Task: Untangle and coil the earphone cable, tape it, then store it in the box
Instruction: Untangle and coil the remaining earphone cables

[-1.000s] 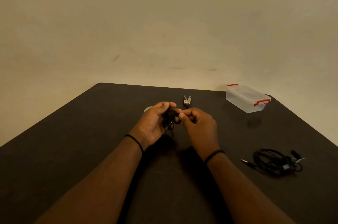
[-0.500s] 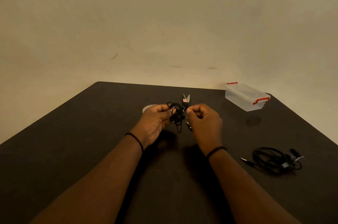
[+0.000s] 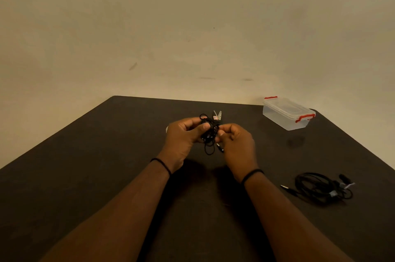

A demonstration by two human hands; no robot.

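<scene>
One tangled black earphone cable (image 3: pixel 209 133) is hanging in the air between the two hands, above the middle of the desk (image 3: pixel 85 176), far side of centre. The left hand (image 3: pixel 183 136) is curling its fingers and thumb around the left part of the bundle. The right hand (image 3: pixel 236 143) is pinching the right side of the same bundle with thumb and fingertips, other fingers curled in. A few loops are dangling below the hands, and a plug end is sticking out low beside the right hand.

Each wrist is wearing one thin black band, two in all.

One pair of scissors (image 3: pixel 217 114) is lying just behind the held cable, partly hidden by it. A pale round object (image 3: pixel 167 129) is peeking out behind the left hand; cannot tell what it is.

One clear plastic box (image 3: pixel 287 113) with two red latches, lid on, is sitting at the far right corner of the desk, well apart from the held cable.

One second black cable bundle (image 3: pixel 320 187) is lying on the desk to the right of the right forearm, its plug pointing left.

The desk is dark and matte, one surface filling the lower half. A plain beige wall (image 3: pixel 192 26) with a few faint marks is standing behind it.
</scene>
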